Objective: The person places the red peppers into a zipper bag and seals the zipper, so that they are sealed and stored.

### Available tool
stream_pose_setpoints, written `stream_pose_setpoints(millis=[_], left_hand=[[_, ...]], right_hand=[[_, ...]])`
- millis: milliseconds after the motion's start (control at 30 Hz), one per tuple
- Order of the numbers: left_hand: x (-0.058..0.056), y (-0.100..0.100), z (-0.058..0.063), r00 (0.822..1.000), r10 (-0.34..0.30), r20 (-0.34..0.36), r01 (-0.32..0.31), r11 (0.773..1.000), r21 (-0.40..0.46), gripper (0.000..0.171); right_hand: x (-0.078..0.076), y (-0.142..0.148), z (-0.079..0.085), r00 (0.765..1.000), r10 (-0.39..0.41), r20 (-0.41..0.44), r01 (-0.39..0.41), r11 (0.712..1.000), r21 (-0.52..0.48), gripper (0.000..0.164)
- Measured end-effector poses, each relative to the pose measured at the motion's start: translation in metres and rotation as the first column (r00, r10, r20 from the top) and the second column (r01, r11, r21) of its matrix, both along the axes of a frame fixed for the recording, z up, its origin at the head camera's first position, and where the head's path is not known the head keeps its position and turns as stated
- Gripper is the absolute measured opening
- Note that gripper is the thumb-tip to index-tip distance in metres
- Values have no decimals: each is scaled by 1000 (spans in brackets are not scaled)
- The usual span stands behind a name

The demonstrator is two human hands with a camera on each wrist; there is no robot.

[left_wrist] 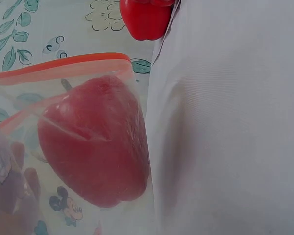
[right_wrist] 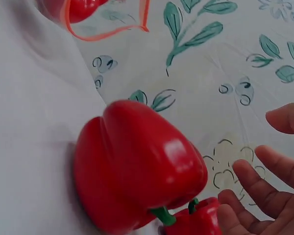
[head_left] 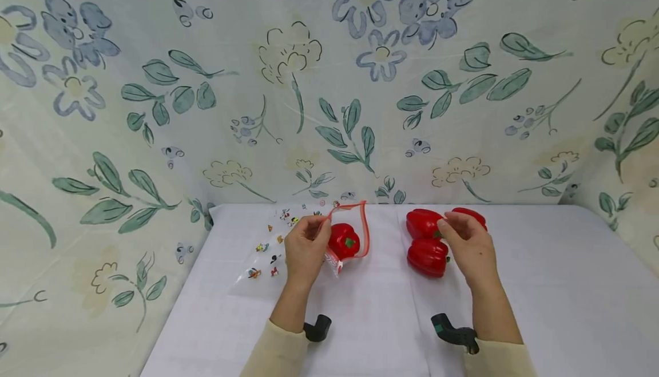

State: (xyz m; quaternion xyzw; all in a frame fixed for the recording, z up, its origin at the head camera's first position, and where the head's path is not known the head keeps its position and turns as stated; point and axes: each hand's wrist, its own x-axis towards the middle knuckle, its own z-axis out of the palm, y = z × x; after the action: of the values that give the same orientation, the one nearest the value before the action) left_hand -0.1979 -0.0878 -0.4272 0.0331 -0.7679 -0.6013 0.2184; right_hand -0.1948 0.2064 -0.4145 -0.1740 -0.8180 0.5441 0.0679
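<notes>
My left hand (head_left: 305,251) pinches the near-left edge of a clear zip bag (head_left: 366,228) with a red-orange rim and small cartoon prints. Inside its mouth lies a red bell pepper (head_left: 341,238), stem toward me; the left wrist view shows this pepper (left_wrist: 95,147) through the film. Three more red bell peppers sit to the right: a near one (head_left: 427,258), one behind it (head_left: 423,222), and a third (head_left: 476,215) partly hidden by my right hand (head_left: 472,251). In the right wrist view, the right hand's fingers (right_wrist: 262,191) are spread apart and hold nothing, beside the peppers.
A white cloth covers the table (head_left: 576,285), with a fold line running between the bag and the loose peppers. Behind the table's far edge hangs a floral curtain (head_left: 329,91). Black curved mounts (head_left: 453,331) sit at both wrists.
</notes>
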Motion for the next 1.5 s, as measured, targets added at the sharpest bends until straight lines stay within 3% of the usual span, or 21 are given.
stream_pose_setpoints(millis=[133, 233, 367, 467, 733, 1200, 1500], left_hand=[[0, 0, 0, 1000, -7, -8, 7, 1000, 4, 15], [0, -1, 0, 1000, -10, -4, 10, 1000, 2, 15], [0, -1, 1, 1000, -6, 0, 6, 1000, -6, 16], [0, 0, 1, 1000, -4, 1, 4, 1000, -5, 16], [-1, 0, 0, 1000, -14, 3, 14, 1000, 13, 15], [1, -1, -2, 1000, -20, 11, 20, 999, 34, 15], [3, 0, -2, 999, -3, 33, 3, 1000, 13, 16]], right_hand=[[-3, 26, -9, 998, 54, 42, -52, 998, -32, 67], [-5, 39, -19, 983, 161, 90, -159, 987, -32, 71], [-7, 48, -33, 916, 345, 205, -350, 937, -12, 84], [-8, 49, -38, 877, 404, 261, -416, 909, -11, 93], [-6, 45, -35, 876, 420, 235, -432, 902, -3, 98], [-3, 32, -24, 909, 386, 158, -398, 916, 50, 103], [-2, 13, -20, 924, 373, 86, -373, 928, -21, 97]])
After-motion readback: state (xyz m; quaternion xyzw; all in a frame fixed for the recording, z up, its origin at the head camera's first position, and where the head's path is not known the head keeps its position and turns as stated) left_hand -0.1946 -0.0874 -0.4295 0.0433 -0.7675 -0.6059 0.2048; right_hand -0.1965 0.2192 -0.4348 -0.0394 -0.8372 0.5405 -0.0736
